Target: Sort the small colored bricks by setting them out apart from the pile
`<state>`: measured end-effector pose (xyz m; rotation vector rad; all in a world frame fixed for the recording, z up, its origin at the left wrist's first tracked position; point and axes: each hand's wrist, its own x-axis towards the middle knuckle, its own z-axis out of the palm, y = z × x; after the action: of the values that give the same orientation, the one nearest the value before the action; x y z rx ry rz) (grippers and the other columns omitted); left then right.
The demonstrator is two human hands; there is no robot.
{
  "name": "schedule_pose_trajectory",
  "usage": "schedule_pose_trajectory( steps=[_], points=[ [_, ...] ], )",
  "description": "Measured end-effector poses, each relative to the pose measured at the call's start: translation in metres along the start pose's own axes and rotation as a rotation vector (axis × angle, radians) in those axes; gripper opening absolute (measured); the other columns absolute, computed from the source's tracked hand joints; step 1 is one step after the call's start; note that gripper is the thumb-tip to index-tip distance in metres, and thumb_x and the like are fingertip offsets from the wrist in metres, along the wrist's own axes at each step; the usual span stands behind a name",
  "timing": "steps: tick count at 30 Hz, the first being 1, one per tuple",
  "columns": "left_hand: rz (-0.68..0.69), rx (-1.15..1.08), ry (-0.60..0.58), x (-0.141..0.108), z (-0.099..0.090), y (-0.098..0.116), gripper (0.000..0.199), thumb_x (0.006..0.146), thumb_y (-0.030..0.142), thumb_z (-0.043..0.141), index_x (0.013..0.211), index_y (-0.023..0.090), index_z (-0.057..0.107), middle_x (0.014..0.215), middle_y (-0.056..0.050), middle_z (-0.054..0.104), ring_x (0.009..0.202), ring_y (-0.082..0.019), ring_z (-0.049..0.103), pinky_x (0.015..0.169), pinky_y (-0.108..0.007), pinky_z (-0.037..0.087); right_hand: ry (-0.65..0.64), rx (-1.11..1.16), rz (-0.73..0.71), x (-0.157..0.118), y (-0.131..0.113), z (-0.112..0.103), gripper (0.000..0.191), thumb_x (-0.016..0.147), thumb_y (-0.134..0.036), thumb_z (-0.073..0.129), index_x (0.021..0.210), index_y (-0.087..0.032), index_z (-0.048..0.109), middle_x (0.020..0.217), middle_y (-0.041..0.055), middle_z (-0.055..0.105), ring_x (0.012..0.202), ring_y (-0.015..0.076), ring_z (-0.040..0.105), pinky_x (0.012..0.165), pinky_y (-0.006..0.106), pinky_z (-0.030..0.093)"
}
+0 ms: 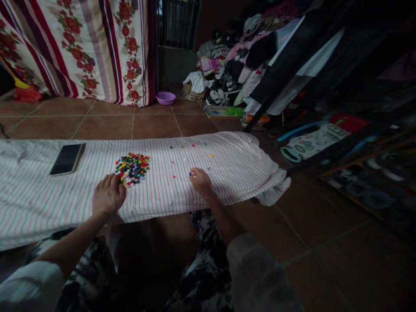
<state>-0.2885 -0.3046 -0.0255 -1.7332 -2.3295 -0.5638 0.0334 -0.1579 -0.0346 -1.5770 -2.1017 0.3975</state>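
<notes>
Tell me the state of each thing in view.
Left hand: palm down, at the pile's edge
Right hand: pinching a small dark piece
Colourful pile: loosely heaped
Scattered pieces: spread apart
Phone: lying flat, screen dark
Cloth: spread out, rumpled
Purple bowl: upright
Curtain: hanging down

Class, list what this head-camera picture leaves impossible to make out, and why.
All in the head view:
Dark piece at right hand: exact shape, too small.
Colorful pile: lowest pieces, hidden under others.
Left hand: whether it grips anything, fingers hide this.
Curtain: top, cut off by upper edge.
</notes>
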Motion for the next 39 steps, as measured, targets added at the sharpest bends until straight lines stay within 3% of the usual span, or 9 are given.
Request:
schedule_pose_trajectory(
  steps=[7,16,20,25,32,39],
  points=[
    [-0.019,0.012,-0.004,0.000,-0.001,0.001,0.045,0.090,0.029,0.034,0.125,0.009,0.055,0.136,-0.019,0.055,0.133,-0.034,0.045,0.110,-0.049,0.035,0.036,0.036,-0.026,-0.001,0.002,0.003,0.025,0.081,-0.017,0.054,0.100,-0.019,0.068,0.092,0.0050,0.068,0.083,0.0166,0.061,0.082,0.028,0.047],
    [-0.020,0.007,0.026,0.001,0.005,-0.001,0.042,0.089,0.028,0.038,0.123,0.012,0.055,0.133,-0.017,0.058,0.132,-0.030,0.047,0.110,-0.046,0.035,0.223,0.178,-0.099,-0.003,-0.004,-0.001,0.023,0.079,-0.025,0.053,0.097,-0.020,0.068,0.093,0.0071,0.062,0.071,0.0177,0.054,0.079,0.034,0.050],
    [-0.033,-0.009,0.017,0.001,0.005,0.000,0.043,0.089,0.027,0.037,0.124,0.011,0.055,0.135,-0.017,0.057,0.134,-0.031,0.045,0.111,-0.047,0.033,0.227,0.216,-0.153,-0.003,-0.031,0.000,0.025,0.083,-0.026,0.050,0.098,-0.018,0.069,0.099,0.0086,0.061,0.069,0.0159,0.055,0.075,0.032,0.051],
    [-0.050,-0.019,0.005,0.001,0.006,0.000,0.045,0.089,0.027,0.038,0.125,0.007,0.055,0.137,-0.019,0.055,0.136,-0.033,0.043,0.113,-0.047,0.032,0.051,0.288,-0.276,-0.001,-0.081,0.025,0.026,0.087,-0.024,0.049,0.099,-0.018,0.072,0.095,0.0067,0.063,0.071,0.0154,0.059,0.073,0.029,0.051],
    [-0.038,-0.008,0.034,0.001,0.009,0.000,0.043,0.090,0.027,0.038,0.125,0.010,0.055,0.137,-0.017,0.056,0.135,-0.032,0.044,0.112,-0.048,0.033,-0.111,0.258,-0.429,0.005,-0.140,0.067,0.031,0.090,-0.014,0.046,0.103,-0.022,0.073,0.100,0.0064,0.064,0.095,0.0180,0.061,0.090,0.030,0.049],
    [-0.039,-0.048,0.022,0.001,0.010,0.000,0.044,0.091,0.025,0.038,0.129,0.010,0.053,0.139,-0.017,0.055,0.137,-0.033,0.041,0.112,-0.050,0.033,-0.117,0.151,-0.484,0.023,-0.182,0.089,0.032,0.090,-0.014,0.050,0.105,-0.028,0.075,0.103,0.0066,0.063,0.103,0.0217,0.053,0.097,0.035,0.046]
  ],
)
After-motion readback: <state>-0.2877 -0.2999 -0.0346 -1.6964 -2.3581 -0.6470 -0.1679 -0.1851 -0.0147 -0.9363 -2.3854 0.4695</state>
